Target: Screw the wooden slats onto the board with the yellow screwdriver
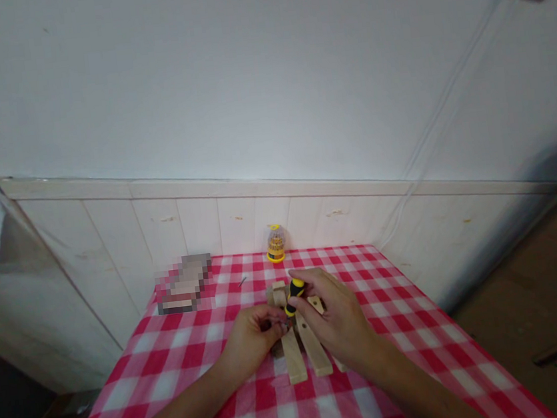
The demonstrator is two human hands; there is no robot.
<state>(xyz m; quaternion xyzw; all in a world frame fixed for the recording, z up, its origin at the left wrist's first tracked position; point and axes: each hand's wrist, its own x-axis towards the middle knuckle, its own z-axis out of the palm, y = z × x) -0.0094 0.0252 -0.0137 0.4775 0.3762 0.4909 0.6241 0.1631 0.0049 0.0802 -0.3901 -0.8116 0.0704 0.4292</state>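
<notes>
My right hand (341, 310) is closed around a black and yellow screwdriver (295, 289), which leans with its tip pointing down and left. Beneath it lie several pale wooden pieces; one wooden strip (315, 349) with a dark hole points toward me, beside another strip (294, 360). My left hand (258, 332) pinches with thumb and fingers right at the screwdriver's lower end, over the wood. Whatever sits between those fingertips is too small and hidden to make out. A short wooden block (279, 293) shows just behind the fingers.
A clear-domed case of screwdriver bits (275, 246) with a yellow base stands near the wall. Left of it lies a blurred-out flat rectangular object (186, 283). A small thin dark item (242, 281) rests on the red-and-white checked tablecloth (221, 410). The wall (238, 207) borders the table's far edge.
</notes>
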